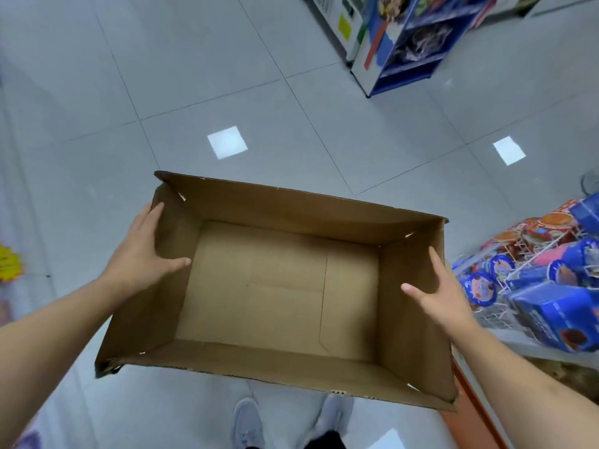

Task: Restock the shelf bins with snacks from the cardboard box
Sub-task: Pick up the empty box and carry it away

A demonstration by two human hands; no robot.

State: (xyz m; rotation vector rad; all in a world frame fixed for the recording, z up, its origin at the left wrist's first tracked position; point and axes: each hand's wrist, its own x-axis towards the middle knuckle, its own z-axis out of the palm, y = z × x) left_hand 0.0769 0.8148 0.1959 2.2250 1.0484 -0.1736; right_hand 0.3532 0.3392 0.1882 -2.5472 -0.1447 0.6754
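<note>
An open brown cardboard box [291, 209] hangs in the air in front of me, above my shoes. Its inside is bare, with no snacks in it. My left hand [142, 254] grips the left wall, thumb inside and fingers along the outside. On the opposite wall, my right hand [444, 296] holds the same way: the thumb lies inside, the outer fingers are hidden behind the cardboard. At the right edge, wire shelf bins [505, 286] hold blue and red snack packs [557, 312].
Grey tiled floor [227, 92] spreads ahead and to the left. A blue display stand [411, 43] with goods is at the far right. An orange shelf edge [470, 409] runs beside the box's right corner. My shoes [246, 422] show below the box.
</note>
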